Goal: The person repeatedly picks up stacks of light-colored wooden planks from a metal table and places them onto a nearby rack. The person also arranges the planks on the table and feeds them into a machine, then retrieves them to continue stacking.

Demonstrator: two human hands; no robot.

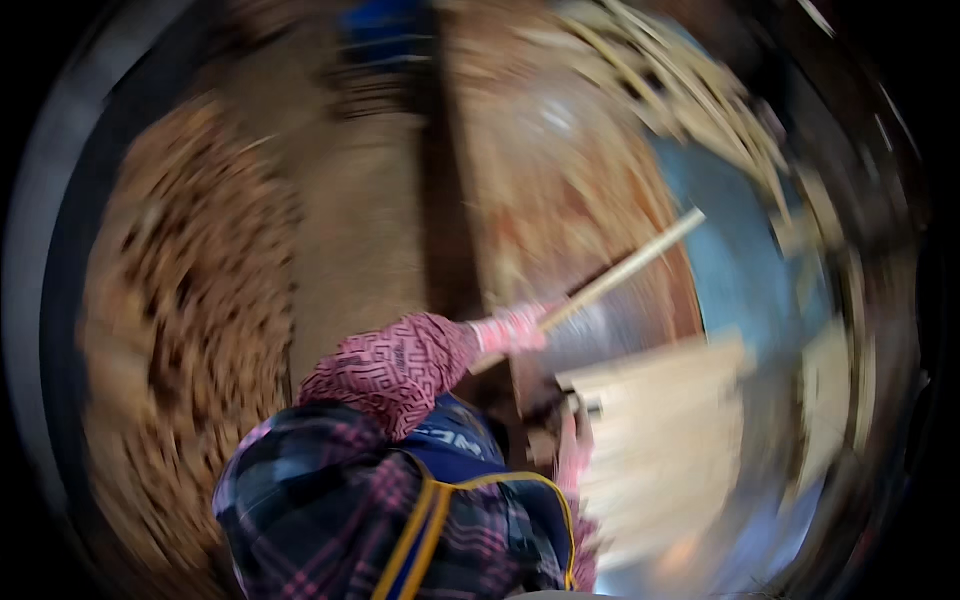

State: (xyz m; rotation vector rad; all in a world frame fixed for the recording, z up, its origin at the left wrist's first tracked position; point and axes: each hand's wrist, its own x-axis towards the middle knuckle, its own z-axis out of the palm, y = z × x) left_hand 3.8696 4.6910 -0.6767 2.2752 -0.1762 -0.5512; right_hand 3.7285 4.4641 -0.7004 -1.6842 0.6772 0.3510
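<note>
My left hand [512, 329], in a pink and white glove, is closed around a thin pale wooden strip [640, 262]. The strip slants up to the right over the worktable, and its short lower end shows below the hand. My right hand [574, 447], also gloved in pink, is beside the left edge of a stack of pale wooden pieces [655, 440]. Something small and dark shows at its fingertips, but blur hides what it is and how the fingers lie.
The brown worktable [580, 190] has a worn, shiny top. A blue surface [715, 240] lies to its right, with a heap of long wooden strips [690, 90] at the far right. Brown chips or scraps [190, 330] are piled at left. A blue object [385, 30] stands far back.
</note>
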